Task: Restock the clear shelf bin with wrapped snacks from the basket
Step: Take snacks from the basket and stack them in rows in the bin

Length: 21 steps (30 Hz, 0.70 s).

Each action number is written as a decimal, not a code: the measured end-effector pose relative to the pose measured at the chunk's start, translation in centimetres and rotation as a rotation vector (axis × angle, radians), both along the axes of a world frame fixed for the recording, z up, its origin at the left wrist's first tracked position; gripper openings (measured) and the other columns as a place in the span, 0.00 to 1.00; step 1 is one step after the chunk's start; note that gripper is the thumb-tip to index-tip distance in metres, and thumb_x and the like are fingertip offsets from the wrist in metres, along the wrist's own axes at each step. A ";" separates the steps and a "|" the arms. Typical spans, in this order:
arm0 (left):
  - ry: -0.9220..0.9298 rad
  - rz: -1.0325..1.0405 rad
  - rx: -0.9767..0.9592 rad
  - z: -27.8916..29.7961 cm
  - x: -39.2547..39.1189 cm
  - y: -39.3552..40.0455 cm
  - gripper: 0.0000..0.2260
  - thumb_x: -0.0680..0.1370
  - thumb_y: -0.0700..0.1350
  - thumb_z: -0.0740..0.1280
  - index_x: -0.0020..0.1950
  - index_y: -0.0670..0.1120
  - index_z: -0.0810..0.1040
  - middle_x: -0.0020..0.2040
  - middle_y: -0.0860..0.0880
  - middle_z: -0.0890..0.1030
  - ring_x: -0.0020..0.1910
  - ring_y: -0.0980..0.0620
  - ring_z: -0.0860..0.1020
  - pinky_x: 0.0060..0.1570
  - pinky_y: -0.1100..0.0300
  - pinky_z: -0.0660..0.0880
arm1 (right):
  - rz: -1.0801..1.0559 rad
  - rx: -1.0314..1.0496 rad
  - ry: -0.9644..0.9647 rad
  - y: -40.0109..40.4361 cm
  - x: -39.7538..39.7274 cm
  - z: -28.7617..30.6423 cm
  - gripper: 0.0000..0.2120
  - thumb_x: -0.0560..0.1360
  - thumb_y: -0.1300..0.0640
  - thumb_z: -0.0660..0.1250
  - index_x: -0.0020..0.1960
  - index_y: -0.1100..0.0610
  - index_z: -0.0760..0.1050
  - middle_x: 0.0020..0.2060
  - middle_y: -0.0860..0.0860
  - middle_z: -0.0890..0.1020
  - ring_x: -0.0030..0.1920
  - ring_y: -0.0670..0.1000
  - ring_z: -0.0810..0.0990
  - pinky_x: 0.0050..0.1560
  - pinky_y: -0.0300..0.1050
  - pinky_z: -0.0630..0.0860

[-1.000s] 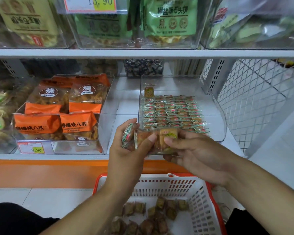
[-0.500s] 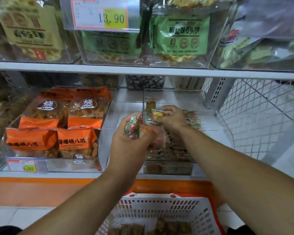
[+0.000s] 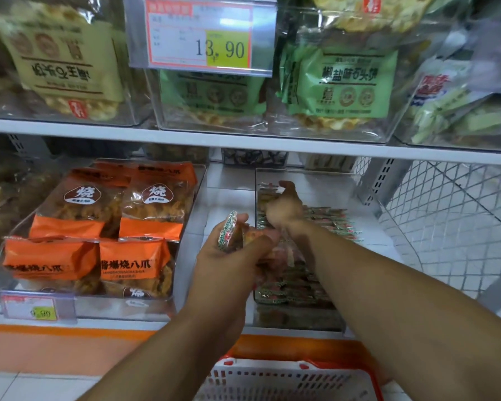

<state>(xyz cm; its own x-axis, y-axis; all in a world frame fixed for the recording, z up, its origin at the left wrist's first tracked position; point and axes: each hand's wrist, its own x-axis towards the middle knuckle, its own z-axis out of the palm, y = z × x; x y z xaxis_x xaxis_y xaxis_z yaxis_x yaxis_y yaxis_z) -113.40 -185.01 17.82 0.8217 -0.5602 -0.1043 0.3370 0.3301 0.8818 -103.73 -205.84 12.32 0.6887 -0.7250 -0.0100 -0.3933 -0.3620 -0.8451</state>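
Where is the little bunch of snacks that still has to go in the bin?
In the left hand, held just in front of the clear bin, right of the orange bags.

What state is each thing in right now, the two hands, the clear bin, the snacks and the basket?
left hand: grips a bunch of wrapped snacks, in front of the bin
right hand: reached into the bin, blurred, grip unclear
clear shelf bin: open-topped, partly filled with rows of snacks
basket: on the floor below the shelf, contents out of view
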 end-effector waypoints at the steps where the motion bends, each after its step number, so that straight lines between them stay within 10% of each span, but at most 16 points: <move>1: 0.000 -0.003 -0.004 0.1 0.0 0.0 0.21 0.74 0.38 0.75 0.65 0.49 0.77 0.52 0.38 0.86 0.51 0.37 0.85 0.52 0.42 0.83 | -0.016 -0.024 0.011 -0.2 -0.1 -0.1 0.32 0.75 0.67 0.64 0.75 0.53 0.60 0.49 0.54 0.81 0.40 0.51 0.75 0.34 0.40 0.70; 6: 0.028 -0.009 -0.035 0.3 -0.3 0.3 0.25 0.70 0.39 0.76 0.66 0.47 0.76 0.48 0.38 0.85 0.42 0.44 0.85 0.47 0.47 0.83 | -0.032 -0.049 0.014 -1.4 -0.7 -0.1 0.25 0.73 0.66 0.66 0.69 0.54 0.70 0.50 0.52 0.78 0.46 0.54 0.77 0.43 0.41 0.73; 10: 0.064 0.003 -0.070 0.6 -0.5 0.8 0.25 0.74 0.37 0.74 0.69 0.46 0.73 0.56 0.33 0.83 0.54 0.35 0.84 0.58 0.38 0.80 | 0.094 -0.100 0.047 -1.6 -2.3 2.1 0.13 0.76 0.64 0.65 0.57 0.52 0.69 0.52 0.54 0.69 0.47 0.53 0.71 0.45 0.40 0.68; 14: 0.060 0.024 -0.103 1.1 -0.9 1.3 0.26 0.70 0.41 0.76 0.67 0.47 0.74 0.58 0.33 0.82 0.57 0.35 0.83 0.54 0.41 0.81 | 0.188 0.209 -0.201 2.3 -8.4 6.4 0.09 0.79 0.48 0.68 0.55 0.52 0.77 0.49 0.52 0.82 0.41 0.52 0.82 0.38 0.48 0.79; 17: 0.024 0.014 -0.103 0.8 -1.1 1.8 0.28 0.71 0.42 0.76 0.69 0.47 0.72 0.56 0.36 0.84 0.55 0.37 0.84 0.55 0.44 0.82 | 0.451 0.236 -0.138 6.2 -14.4 8.7 0.24 0.69 0.27 0.67 0.54 0.44 0.79 0.44 0.48 0.85 0.39 0.45 0.84 0.34 0.39 0.79; 21: 0.042 0.023 -0.046 0.8 -1.8 1.8 0.27 0.71 0.45 0.76 0.68 0.48 0.73 0.57 0.37 0.85 0.56 0.38 0.84 0.54 0.45 0.82 | 0.502 0.277 -0.182 8.8 -18.6 8.1 0.19 0.67 0.47 0.79 0.56 0.45 0.81 0.50 0.53 0.85 0.51 0.51 0.85 0.50 0.50 0.83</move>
